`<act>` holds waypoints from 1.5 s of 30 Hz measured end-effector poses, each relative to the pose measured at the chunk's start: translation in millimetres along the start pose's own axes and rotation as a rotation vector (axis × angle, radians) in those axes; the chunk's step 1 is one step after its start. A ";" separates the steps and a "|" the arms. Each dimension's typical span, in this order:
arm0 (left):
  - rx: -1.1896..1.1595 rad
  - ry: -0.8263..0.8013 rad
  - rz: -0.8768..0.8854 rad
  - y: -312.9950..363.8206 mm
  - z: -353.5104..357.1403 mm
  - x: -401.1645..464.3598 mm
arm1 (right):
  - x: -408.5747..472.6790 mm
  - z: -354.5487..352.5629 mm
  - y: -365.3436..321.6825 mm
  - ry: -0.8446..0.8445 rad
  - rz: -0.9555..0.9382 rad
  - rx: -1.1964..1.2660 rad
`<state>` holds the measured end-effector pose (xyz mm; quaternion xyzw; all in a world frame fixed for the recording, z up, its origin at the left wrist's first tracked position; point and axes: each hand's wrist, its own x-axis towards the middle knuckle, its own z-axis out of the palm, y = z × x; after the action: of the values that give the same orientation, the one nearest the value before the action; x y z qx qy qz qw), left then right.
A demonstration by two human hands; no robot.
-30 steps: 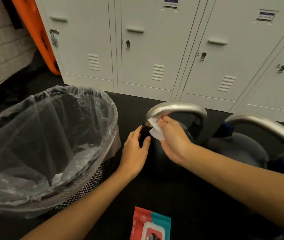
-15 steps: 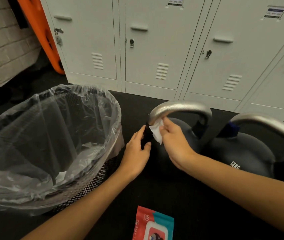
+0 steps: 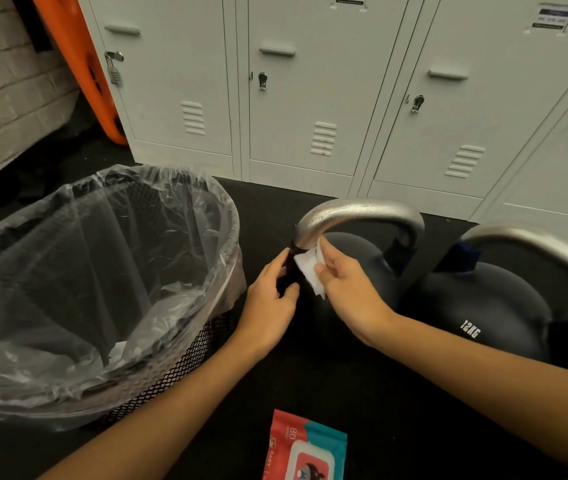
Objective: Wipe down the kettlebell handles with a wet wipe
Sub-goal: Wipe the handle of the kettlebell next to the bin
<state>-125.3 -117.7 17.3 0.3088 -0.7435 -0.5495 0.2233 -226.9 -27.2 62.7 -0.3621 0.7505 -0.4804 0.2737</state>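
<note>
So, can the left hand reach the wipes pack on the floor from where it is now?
Probably yes. The left hand rests on the kettlebell and holds nothing, and only bare floor lies between it and the wipes pack.

White wet wipe (image 3: 308, 270), silver handle (image 3: 355, 211), black kettlebell (image 3: 355, 258); at 6 o'clock, a red-and-teal wipe pack (image 3: 306, 448).

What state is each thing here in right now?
wet wipe: crumpled, pressed on near kettlebell handle
right hand: pinching the wipe
left hand: fingers relaxed, beside the kettlebell
bin: open, bag-lined
wipes pack: lid closed
lockers: shut
</note>
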 end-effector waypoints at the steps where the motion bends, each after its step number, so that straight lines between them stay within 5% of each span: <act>1: -0.004 -0.001 -0.003 -0.3 0.1 -0.2 | -2.4 -0.6 0.9 -0.004 -0.004 -0.010; 8: -0.011 0.006 -0.015 2.2 0.2 -1.2 | 0.2 -12.2 -9.2 0.037 -0.002 0.180; 16: -0.019 0.013 0.012 1.2 0.7 -1.2 | -4.7 3.4 4.7 0.042 0.006 0.037; 24: -0.108 0.040 -0.027 2.5 1.8 -0.5 | -10.6 4.4 -7.5 0.067 0.023 0.195; 31: -0.118 0.043 -0.028 2.6 1.3 -1.6 | -0.5 5.9 0.7 0.035 0.083 -0.005; 45: -0.093 0.031 -0.033 7.4 1.7 -3.1 | -14.6 -32.8 -41.8 0.205 0.137 0.895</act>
<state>-125.8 -112.9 23.9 0.3185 -0.7085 -0.5823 0.2398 -231.4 -9.8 114.8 -0.1085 0.5147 -0.7712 0.3586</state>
